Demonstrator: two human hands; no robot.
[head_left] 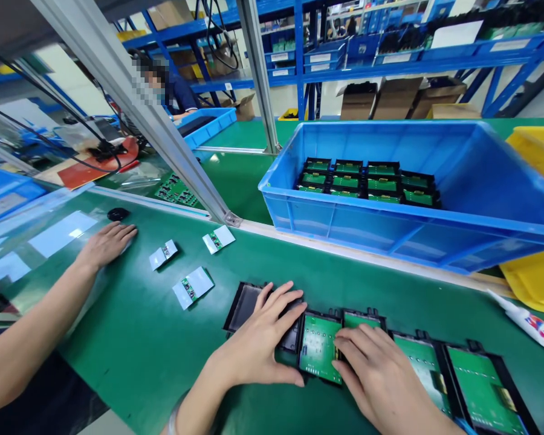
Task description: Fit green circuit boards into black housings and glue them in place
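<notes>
Blue shelving (299, 54) stands behind a green workbench (154, 356), and one head view looks down across it. The left hand (259, 338) is spread wide over a black housing (245, 304), which shows no green board in its visible part; the thumb reaches the lower edge of the next housing. That one, between the two hands, carries a green board (318, 339). The right hand (383, 377) is bent narrow, fingertips at a gold-coloured piece (336, 355) on the board's right edge; whether they pinch it or only press, I cannot tell. The step looks like seating or adjusting this board, and the next move seems to call for steady, even pressure while the left hand braces.

Beneath and right of the right hand, more housings (480, 380) hold boards. Beyond both hands, a large blue bin (330, 222) contains rows of board-filled housings (347, 181), with space beside them. Left of the left hand lie three small pale pieces (194, 288) bearing circuit strips; farther left rests a co-worker's hand (105, 246).
</notes>
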